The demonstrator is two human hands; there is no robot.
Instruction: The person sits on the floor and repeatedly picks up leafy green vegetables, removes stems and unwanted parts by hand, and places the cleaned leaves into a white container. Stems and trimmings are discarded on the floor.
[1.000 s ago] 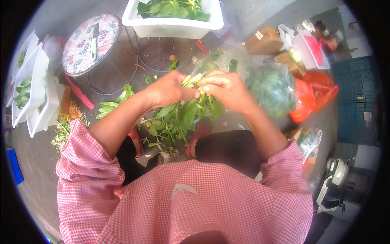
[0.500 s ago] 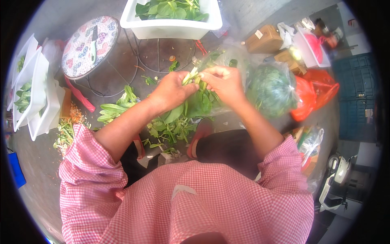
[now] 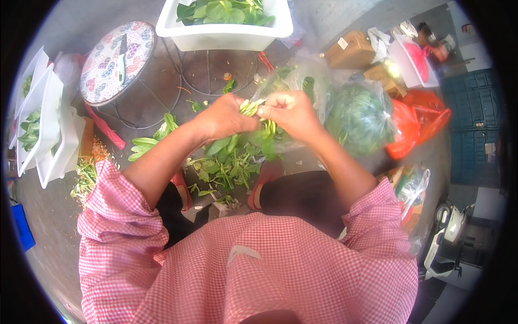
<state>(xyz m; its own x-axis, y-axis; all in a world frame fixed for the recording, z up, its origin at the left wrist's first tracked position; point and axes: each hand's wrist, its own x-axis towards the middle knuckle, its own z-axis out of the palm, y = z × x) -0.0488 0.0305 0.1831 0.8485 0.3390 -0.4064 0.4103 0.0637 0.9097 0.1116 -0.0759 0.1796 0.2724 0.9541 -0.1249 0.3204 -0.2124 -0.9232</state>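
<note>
Left hand (image 3: 224, 116) is closed around the stalk ends of a bunch of leafy greens (image 3: 237, 148); its grip is tight, fingers curled, thumb side facing 3 o'clock. Right hand (image 3: 288, 110) meets it from 3 o'clock, likewise closed, fingertips pinching the pale stem ends (image 3: 249, 107) that show between the two hands. The hands are just beside each other, nearly touching, with the stems bridging them. The bunch hangs below both hands toward 6 o'clock, leaves dark green and loose, above the person's lap and a red sandal (image 3: 264, 181).

Surroundings, taken from the hands:
- At 12 o'clock, a white rectangular tub (image 3: 221, 35) holding more green leaves, resting on a wire stand (image 3: 208, 73).
- At 10 o'clock, a round stool with a patterned top (image 3: 116, 62), a small knife-like tool lying on it.
- At 9 o'clock, loose green leaves (image 3: 154, 137) on the floor; farther out, white trays (image 3: 43, 116) with greens, stacked at an angle.
- At 8 o'clock, a heap of trimmings (image 3: 86, 170) on the floor beside the trays.
- At 3 o'clock, a clear plastic bag of greens (image 3: 359, 116), with a red plastic bag (image 3: 415, 124) touching its far side.
- At 1 o'clock, a cardboard box (image 3: 350, 51).

Both forearms are bare below pink checked sleeves (image 3: 116, 216).
</note>
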